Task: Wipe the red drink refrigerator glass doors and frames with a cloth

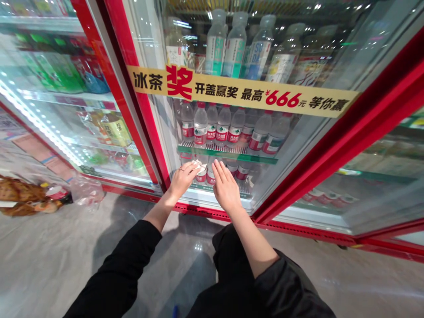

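A crumpled white tissue point(199, 167) is pinched in the fingers of my left hand point(183, 179), up against the lower part of a glass fridge door point(159, 128). Just to its right, my right hand point(226, 185) has its fingers stretched out flat, at or very near the same glass; whether it touches I cannot tell. Behind the door, water bottles point(200, 126) with red and white labels stand on a shelf, and more are partly hidden behind my hands. A yellow strip with black and red lettering point(245, 90) crosses the door above.
Red frames point(318, 145) border the doors. Taller soda bottles point(216, 44) fill the upper shelf. Another lit fridge with green bottles point(49, 66) stands left. A brown bag point(20, 190) and clear plastic bag point(86, 191) lie on the grey floor point(66, 247) at left.
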Demonstrator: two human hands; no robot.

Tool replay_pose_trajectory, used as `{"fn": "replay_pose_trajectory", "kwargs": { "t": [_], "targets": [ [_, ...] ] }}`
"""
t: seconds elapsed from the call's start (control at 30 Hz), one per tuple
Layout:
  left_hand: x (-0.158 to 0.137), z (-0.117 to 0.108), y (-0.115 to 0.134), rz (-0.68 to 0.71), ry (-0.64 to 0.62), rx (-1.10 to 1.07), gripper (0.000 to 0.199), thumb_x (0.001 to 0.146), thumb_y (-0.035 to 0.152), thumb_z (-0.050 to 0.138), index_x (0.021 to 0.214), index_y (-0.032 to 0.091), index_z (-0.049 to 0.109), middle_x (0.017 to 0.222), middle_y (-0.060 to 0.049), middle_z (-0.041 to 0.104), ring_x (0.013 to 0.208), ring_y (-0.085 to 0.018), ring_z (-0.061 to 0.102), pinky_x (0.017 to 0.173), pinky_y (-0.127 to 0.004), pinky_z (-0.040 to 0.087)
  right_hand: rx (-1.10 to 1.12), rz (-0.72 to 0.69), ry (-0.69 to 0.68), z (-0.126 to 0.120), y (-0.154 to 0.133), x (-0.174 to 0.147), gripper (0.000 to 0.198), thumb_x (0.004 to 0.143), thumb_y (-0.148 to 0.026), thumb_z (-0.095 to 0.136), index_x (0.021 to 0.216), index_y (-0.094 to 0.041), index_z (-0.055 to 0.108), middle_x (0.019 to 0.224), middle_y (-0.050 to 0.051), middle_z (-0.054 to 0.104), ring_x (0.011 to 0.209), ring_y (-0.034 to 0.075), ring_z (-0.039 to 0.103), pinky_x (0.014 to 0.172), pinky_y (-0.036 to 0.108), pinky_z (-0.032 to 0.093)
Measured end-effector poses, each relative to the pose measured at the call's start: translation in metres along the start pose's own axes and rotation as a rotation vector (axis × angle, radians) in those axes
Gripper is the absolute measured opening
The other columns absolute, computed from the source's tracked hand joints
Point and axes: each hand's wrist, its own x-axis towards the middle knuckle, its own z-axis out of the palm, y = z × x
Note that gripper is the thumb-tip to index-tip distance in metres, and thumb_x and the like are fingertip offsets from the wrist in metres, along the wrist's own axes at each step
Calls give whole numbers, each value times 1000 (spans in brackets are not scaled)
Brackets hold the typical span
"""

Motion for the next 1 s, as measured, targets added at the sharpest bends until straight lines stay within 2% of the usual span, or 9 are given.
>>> {"fn": "replay_pose_trajectory", "kwargs": {
  "t": [0.2,0.33,0.43,0.5,0.6,0.7,0.77,0.87,1.0],
  "targets": [
    [15,-8,8,-272,234,51,31,97,3,61,113,22,80,112,-9,78,116,-25,73,109,-42,60,22,-26,13,6,-9,5,91,96,-1,42,180,-15,9,183,11,26,172,24,21,138,49,35],
    [25,-2,14,-135,168,58,36,100,3,57,120,23,79,116,-10,78,124,-25,71,113,-41,58,48,-30,41,13,-18,14,91,95,-2,44,179,-15,13,183,10,27,172,24,21,138,49,36],
    [11,-3,5,-29,102,86,33,102,6,58,119,25,80,113,-9,80,123,-25,73,107,-37,61,48,-9,67,17,-24,21,89,95,-1,43,179,-15,17,183,10,28,172,23,21,138,48,35],
    [0,-6,-3,-40,98,83,30,102,8,60,115,25,81,109,-8,80,118,-25,74,104,-37,62,47,2,73,18,-26,25,87,95,-1,43,178,-14,20,183,10,29,172,23,22,138,48,35],
    [-8,-12,-9,-181,177,57,31,99,4,59,110,24,80,106,-8,78,114,-25,74,104,-40,61,56,-21,50,16,-28,29,86,96,-3,43,178,-13,20,183,11,29,172,24,23,138,49,36],
    [0,-14,-4,-344,279,23,33,94,1,59,110,23,78,110,-9,77,113,-25,73,106,-43,60,73,-37,34,16,-30,30,86,97,-3,42,178,-14,19,183,10,29,172,23,23,138,49,35],
    [9,-13,2,-362,319,9,33,94,1,60,110,23,78,112,-8,76,114,-25,72,106,-44,59,81,-38,25,18,-32,31,87,95,-2,42,178,-15,19,183,10,30,172,23,24,138,48,34],
    [15,-10,4,-291,274,20,35,95,2,60,112,25,78,113,-8,76,118,-25,71,109,-44,58,92,-31,8,22,-34,32,89,93,-1,42,178,-14,19,183,9,30,172,24,23,138,49,34],
    [1,-13,-8,-276,141,44,36,95,2,59,111,26,80,112,-8,77,119,-26,72,109,-44,59,89,-33,11,24,-36,34,89,93,-1,43,178,-14,20,183,10,30,172,25,25,138,50,35]
  ]
}}
